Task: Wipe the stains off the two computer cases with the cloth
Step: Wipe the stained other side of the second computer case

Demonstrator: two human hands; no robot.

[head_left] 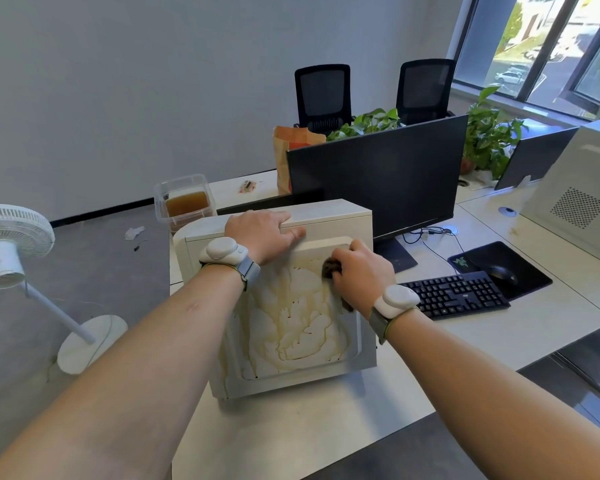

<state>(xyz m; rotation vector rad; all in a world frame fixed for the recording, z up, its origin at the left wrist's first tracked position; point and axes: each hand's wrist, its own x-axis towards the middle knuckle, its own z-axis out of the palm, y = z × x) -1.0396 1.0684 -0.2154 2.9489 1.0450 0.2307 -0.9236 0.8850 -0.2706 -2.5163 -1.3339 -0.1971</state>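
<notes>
A white computer case [333, 216] stands on the desk in front of me. Its near side panel is covered with brownish-yellow stain streaks [291, 327]. My left hand [260, 233] rests flat over the case's top edge, fingers straight. My right hand [361, 271] grips a dark brown cloth [330, 268] and presses it against the upper right part of the stained panel. A second white computer case [582, 199] with a perforated vent stands at the far right of the desk.
A black monitor [378, 181] stands right behind the case. A keyboard [454, 292], mouse [503, 273] and black mat lie to the right. A clear tub of brown liquid [186, 200] sits behind on the left. A white floor fan [11, 244] stands left of the desk.
</notes>
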